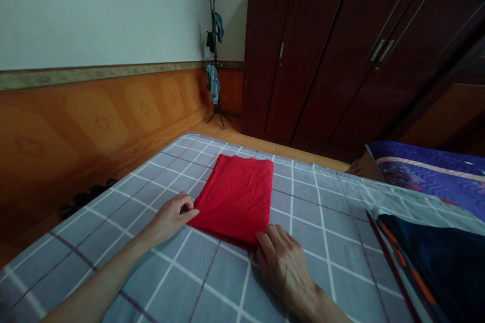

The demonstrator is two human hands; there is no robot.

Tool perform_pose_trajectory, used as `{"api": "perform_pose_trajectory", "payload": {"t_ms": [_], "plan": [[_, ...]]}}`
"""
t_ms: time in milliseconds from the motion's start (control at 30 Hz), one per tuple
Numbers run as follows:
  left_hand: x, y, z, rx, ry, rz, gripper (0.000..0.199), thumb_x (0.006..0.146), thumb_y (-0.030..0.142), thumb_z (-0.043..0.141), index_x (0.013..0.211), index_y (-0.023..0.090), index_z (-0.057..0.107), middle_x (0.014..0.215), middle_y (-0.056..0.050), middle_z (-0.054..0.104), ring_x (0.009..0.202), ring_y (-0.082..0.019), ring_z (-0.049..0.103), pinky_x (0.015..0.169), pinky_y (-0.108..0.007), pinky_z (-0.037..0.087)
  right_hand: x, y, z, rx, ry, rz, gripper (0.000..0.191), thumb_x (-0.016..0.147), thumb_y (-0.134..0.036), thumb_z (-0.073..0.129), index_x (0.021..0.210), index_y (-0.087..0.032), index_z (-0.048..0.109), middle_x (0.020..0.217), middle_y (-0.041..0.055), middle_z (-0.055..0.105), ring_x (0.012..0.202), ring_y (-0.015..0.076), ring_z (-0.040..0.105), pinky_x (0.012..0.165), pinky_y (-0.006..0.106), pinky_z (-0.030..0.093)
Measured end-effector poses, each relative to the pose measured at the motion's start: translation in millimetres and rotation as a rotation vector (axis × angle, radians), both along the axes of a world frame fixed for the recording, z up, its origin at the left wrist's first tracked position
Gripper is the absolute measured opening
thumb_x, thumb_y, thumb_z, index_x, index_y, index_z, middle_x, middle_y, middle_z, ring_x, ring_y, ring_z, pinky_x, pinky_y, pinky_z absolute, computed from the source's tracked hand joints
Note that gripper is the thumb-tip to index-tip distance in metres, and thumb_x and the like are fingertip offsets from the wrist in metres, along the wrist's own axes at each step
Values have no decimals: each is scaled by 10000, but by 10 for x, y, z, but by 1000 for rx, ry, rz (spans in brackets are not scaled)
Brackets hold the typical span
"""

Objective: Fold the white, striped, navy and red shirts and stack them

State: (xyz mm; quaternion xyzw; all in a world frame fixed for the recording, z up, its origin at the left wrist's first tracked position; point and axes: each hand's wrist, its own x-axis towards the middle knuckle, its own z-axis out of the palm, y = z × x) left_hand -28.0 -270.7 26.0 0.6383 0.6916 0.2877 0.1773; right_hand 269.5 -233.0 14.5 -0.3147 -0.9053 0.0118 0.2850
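A red folded cloth [238, 197] lies flat in a rough rectangle on the grey checked bed sheet [182, 267]; its exact kind does not show. At its near left corner is my left hand [177, 214], fingers curled and thumb against the edge in a pinch. My right hand [282, 257] grips the near right corner, fingers bent over the edge and the thumb mostly hidden beneath. Between the two hands the near edge shows stacked layers.
Folded dark clothes [435, 257] with an orange strip lie at the right of the bed. Beyond stand a coat rack [214, 55] and a dark red wardrobe [310, 50]. A purple bedspread [428, 166] is at far right. Dark shoes [85, 199] sit on the floor at left.
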Motion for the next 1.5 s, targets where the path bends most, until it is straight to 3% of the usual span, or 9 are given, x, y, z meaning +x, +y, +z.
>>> {"api": "perform_pose_trajectory", "payload": {"t_ms": [267,400,533,700,833,1000,1133,1267,1500], "plan": [[-39,-7,43,-126,-71,-35,118,747,286,502,672,199,475,632,48,495,618,-137,482,592,-226,352,-8,-22,12,-45,-53,-4,186,685,-27,553,682,-210,520,723,0,537,681,163,423,600,301,242],[-65,-37,58,-158,-86,-79,55,734,234,480,764,202,513,693,41,536,654,-140,515,615,-221,382,0,-35,44,-27,-91,5,176,691,-32,554,677,-204,518,722,1,535,674,156,421,601,302,236],[-41,-86,101,-168,-23,-83,165,690,166,471,841,210,520,763,33,570,655,-132,533,621,-215,393,-2,-41,49,13,-120,-12,189,682,-12,537,659,-198,512,701,0,536,652,153,420,590,305,229],[72,-156,160,-110,123,-81,220,643,92,446,815,219,500,753,26,567,650,-141,531,605,-220,359,-12,-47,27,54,-116,-26,184,674,-11,525,666,-194,515,701,2,537,656,151,425,596,298,234],[116,-178,122,-25,210,-96,267,621,35,399,793,228,467,734,24,556,677,-153,539,620,-235,335,-2,-67,31,55,-112,-38,195,671,-2,514,669,-196,526,704,5,536,658,157,422,592,303,228],[25,-162,40,19,170,-54,324,629,17,384,844,231,498,728,31,565,690,-146,553,637,-231,345,10,-88,52,40,-136,-38,193,693,-4,506,683,-194,541,714,11,537,681,161,433,598,299,237],[-8,-214,97,-17,60,-87,248,651,76,456,849,210,523,754,24,577,690,-140,548,624,-222,364,10,-89,51,43,-135,-34,188,705,-12,510,683,-194,552,715,15,543,673,161,436,597,295,240],[33,-270,178,12,151,-129,125,682,131,503,783,203,517,759,23,560,687,-143,516,621,-233,352,11,-78,43,33,-131,-33,173,716,-28,508,685,-190,560,708,20,546,668,163,440,601,291,251],[-43,-229,182,35,176,-112,207,668,36,415,742,194,526,793,-1,551,749,-149,528,689,-248,387,24,-79,53,5,-156,-14,159,749,-50,496,708,-188,563,731,31,554,687,173,456,612,290,268]]}}
